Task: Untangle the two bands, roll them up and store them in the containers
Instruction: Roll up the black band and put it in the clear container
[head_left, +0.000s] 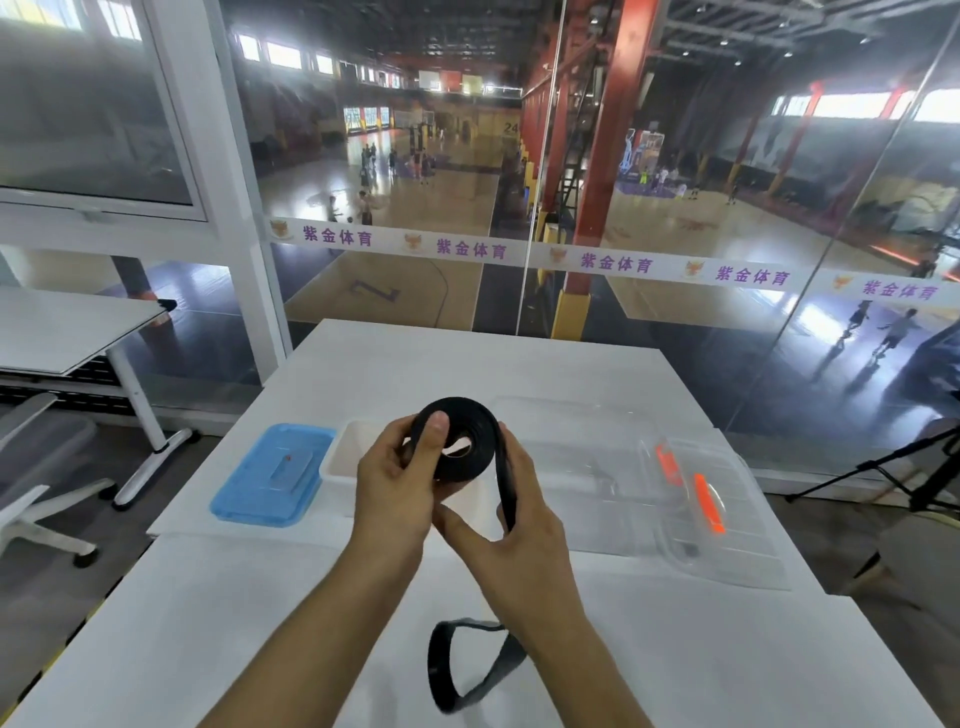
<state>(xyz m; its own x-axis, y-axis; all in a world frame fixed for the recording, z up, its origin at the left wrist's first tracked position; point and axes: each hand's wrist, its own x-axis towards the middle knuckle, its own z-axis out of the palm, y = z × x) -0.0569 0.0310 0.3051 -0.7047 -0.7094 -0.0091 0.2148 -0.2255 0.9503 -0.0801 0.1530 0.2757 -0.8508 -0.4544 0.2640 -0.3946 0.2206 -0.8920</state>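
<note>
Fingers (435, 436) of left hand (397, 486) curled round a half-rolled black flat band (467, 441), thumb pressed on the coil; right hand (511, 525) pinching its loose tail. Held above white table (675, 649), in front of white rectangular tub (345, 452), beside blue plastic lid (272, 475) and clear plastic container with orange clips (691, 483). Second black band (457, 665) lying looped near table's front. "紫金体育" repeated in purple along glass-wall strip (613, 262).

White table (675, 675), blue lid (270, 475) at ten o'clock, white container (340, 457) just beside it, clear container (582, 467) and clear lid (727, 519) at two o'clock, loose black band (462, 662) at six o'clock.
</note>
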